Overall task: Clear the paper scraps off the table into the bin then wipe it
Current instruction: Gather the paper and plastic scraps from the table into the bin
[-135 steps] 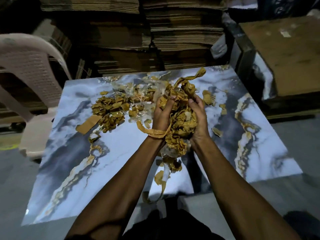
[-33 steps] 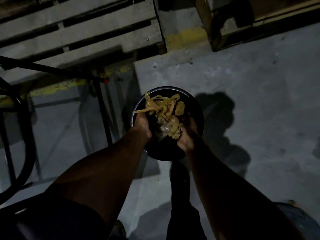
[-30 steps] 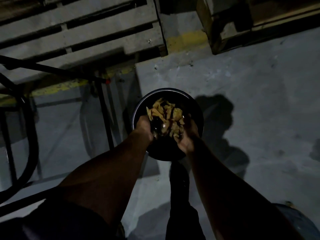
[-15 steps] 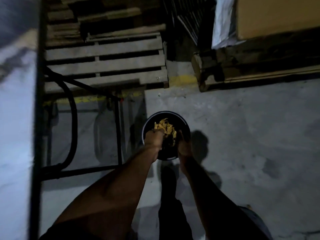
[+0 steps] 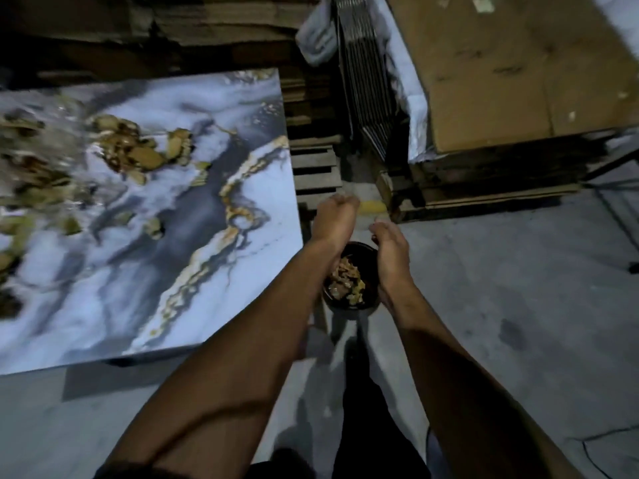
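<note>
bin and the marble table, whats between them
In the head view, the left forearm crosses between the bin and the table; below it, bare floor.

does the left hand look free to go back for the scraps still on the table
Probably yes. The left hand is empty, raised above the bin beside the table edge. Nothing stands between it and the scraps, though they lie well over on the far left, so a long reach or a step.

Pretty dim overall, with the desk [image 5: 148,257] the brightest thing, catching cool light. Heavy motion blur smears its left edge. The floor [image 5: 518,288] is murky and shadowed, and wide-angle bending shows at the edges.
</note>
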Demonstrator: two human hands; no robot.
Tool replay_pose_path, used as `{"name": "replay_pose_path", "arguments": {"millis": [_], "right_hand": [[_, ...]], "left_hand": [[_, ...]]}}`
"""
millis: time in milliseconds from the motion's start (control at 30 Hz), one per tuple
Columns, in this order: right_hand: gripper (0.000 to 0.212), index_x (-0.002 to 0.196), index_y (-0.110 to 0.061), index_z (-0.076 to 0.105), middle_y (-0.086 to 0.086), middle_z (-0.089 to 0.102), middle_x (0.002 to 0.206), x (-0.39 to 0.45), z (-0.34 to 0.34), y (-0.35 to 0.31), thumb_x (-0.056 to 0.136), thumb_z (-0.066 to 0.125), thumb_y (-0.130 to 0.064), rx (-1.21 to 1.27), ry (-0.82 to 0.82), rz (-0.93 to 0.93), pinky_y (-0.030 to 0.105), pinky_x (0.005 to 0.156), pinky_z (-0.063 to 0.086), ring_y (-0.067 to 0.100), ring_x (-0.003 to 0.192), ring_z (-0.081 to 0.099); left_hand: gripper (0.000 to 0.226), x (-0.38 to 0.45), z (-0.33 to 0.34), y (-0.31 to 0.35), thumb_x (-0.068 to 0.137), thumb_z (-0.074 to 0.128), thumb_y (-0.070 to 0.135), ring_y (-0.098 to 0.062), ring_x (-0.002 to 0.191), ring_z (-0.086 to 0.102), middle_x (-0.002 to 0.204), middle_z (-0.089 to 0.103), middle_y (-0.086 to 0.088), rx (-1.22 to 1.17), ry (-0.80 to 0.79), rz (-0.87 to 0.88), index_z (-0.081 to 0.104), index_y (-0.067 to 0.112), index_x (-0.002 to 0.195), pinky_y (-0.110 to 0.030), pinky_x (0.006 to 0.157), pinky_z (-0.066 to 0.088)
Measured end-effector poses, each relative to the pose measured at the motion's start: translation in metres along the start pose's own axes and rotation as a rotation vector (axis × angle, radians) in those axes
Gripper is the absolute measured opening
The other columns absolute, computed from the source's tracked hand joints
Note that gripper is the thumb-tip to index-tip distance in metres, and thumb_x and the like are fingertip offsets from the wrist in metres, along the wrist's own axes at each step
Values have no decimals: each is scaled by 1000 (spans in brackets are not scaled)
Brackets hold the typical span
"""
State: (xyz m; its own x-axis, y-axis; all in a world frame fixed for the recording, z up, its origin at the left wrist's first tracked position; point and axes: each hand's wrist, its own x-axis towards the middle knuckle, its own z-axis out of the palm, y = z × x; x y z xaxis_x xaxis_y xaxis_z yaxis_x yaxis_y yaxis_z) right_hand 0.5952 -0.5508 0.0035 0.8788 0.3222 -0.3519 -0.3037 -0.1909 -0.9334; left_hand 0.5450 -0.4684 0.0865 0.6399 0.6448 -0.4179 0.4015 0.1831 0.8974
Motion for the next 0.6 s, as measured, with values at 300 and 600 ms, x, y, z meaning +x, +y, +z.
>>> {"name": "replay_pose_path", "arguments": {"millis": [300,600], "right_hand": [[43,140,-11,48,-3,50,135,-126,54,-39,100,53,-25,-101,-161,-235,21,98,39,10,124,46],[72,151,-22,30,2,24,160,-123,139,-8,90,66,-37,-751,-434,-494,25,110,28,20,146,24]], "left_hand": [[44,-95,-190,-39,94,48,35,-23,125,53,135,58,-8,508,227,485,57,13,131,-30,100,41],[83,-109,-356,-129,81,33,66,-34,143,29,155,33,-14,978,533,232,37,16,147,-51,113,28]]}}
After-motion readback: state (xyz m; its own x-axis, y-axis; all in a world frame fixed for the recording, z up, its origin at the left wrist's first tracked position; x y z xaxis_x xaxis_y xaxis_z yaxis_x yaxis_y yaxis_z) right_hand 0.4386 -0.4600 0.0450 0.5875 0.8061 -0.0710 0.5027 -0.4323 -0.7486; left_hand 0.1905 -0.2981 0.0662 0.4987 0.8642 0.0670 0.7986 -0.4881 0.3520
